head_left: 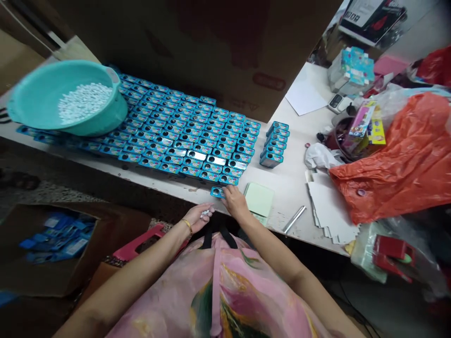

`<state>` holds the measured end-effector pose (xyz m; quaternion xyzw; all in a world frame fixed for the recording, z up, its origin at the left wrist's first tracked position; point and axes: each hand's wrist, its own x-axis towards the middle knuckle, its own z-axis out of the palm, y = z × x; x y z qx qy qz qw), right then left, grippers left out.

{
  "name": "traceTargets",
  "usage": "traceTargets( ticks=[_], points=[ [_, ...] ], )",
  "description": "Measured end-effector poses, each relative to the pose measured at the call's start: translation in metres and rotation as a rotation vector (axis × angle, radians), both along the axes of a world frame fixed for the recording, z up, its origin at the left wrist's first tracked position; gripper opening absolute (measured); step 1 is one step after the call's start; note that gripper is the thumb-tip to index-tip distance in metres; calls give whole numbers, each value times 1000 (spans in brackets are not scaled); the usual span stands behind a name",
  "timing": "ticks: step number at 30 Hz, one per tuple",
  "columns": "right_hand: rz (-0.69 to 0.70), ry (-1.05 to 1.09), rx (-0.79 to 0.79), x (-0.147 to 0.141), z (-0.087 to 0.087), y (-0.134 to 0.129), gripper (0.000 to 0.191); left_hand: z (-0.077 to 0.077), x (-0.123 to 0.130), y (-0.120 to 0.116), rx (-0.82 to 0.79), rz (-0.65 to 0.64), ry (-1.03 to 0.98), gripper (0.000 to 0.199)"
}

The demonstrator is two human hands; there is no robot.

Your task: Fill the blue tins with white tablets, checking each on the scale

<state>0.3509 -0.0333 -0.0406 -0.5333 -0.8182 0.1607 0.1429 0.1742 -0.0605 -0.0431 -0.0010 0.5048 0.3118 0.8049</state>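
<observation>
Left hand (196,218) is pinched shut around a few small white pellets (205,213), with a thin gold bangle (188,226) on that wrist. Right hand (235,203) has its fingers on a small blue rectangular tin (217,191), gripping it at the near edge of the white counter (289,183), just beyond the last row. A large teal plastic basin (66,99) sits at the left end of the counter and holds a heap of white pellets (84,101). Dense rows of matching blue tins (183,136) cover the counter from the basin rightward, some showing shiny silver tops. A short stack of blue tins (273,144) stands just right of the rows. Off the counter at lower left, an open brown cardboard box (42,253) holds loose blue printed packets (58,237). A pale green paper pad (259,199) lies beside the right hand, near a slim silver metal tube (294,219). Further right are a pile of white card sheets (329,211) and a crumpled orange-red plastic bag (391,159).
</observation>
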Motion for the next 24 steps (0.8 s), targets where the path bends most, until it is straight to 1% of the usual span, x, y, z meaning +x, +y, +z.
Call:
traceTargets(
  ticks=[2, 3, 5, 6, 7, 9, 10, 11, 12, 13, 14, 16, 18, 19, 21, 24],
  points=[
    [14, 35, 22, -13, -11, 4, 39, -1, 3, 11, 5, -15, 11, 23],
    [28, 71, 41, -13, -14, 5, 38, -1, 3, 16, 14, -21, 11, 25],
    [35, 160, 91, 0, -15, 11, 35, 0, 3, 22, 33, -46, 20, 28],
    [5, 200, 120, 12, -13, 17, 33, 0, 3, 24, 40, -68, 24, 30],
    [-59, 224, 154, 29, -10, 24, 32, 1, 5, 26, 43, -97, 27, 31],
    [-265, 202, 218, 69, -2, 45, 31, 0, 11, 28, 48, -165, 26, 32],
    [-380, 151, 245, 90, 2, 58, 30, -2, 15, 29, 51, -194, 27, 32],
    [-463, 74, 249, 110, 5, 72, 29, -3, 19, 32, 52, -210, 37, 31],
    [-524, -14, 239, 128, 7, 85, 28, -5, 23, 35, 52, -210, 53, 28],
    [-539, -101, 212, 143, 7, 98, 28, -7, 26, 38, 50, -196, 76, 23],
    [-522, -181, 181, 155, 6, 109, 27, -9, 28, 42, 47, -170, 105, 16],
    [-436, -297, 138, 167, 1, 125, 26, -12, 27, 49, 40, -109, 160, 6],
    [-345, -354, 150, 169, -1, 131, 22, -11, 21, 53, 41, -64, 190, 8],
    [-310, -366, 172, 169, -1, 129, 22, -10, 16, 53, 41, -50, 198, 8],
    [-260, -370, 218, 169, 7, 118, 23, -4, 8, 48, 43, -45, 193, 7],
    [-196, -368, 227, 165, 29, 81, 28, 6, 1, 34, 37, -70, 91, 17]
  ],
)
